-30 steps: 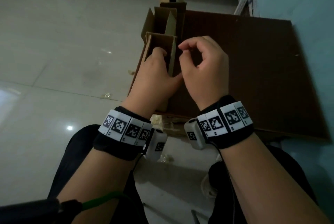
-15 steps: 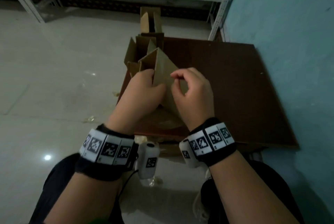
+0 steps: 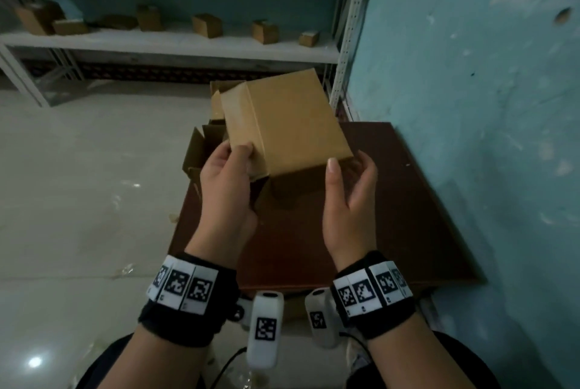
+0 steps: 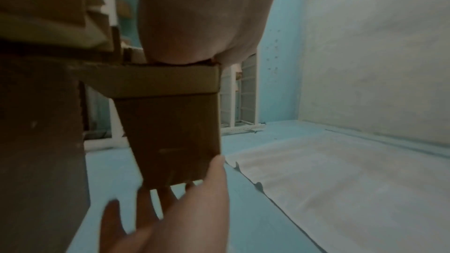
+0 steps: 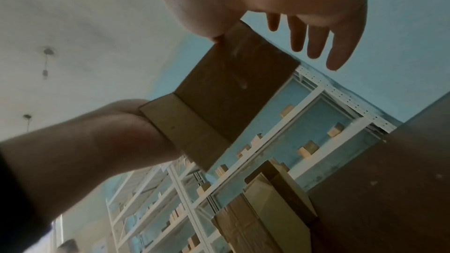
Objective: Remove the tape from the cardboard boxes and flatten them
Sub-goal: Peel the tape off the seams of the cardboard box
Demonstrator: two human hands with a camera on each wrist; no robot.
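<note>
Two hands lift a cardboard box at frame centre: left hand grips its near corner, right hand (fingers spread, thumb touching) steadies the other, above a brown board.

A tan, plain corrugated cardboard box is showing an unprinted light brown face in the head view, with a darker brown shaded underside in the wrist views. Behind it, opened brown cardboard boxes are looking a duller, darker tan. The flat wooden board beneath is appearing deep reddish brown. The painted wall is showing pale turquoise with whitish scuffs and dark specks. The tiled floor is gleaming pale grey-white. The metal shelving rack is standing white, carrying small tan boxes. Black fabric wristbands are bearing white squares with black pixel patterns.
</note>
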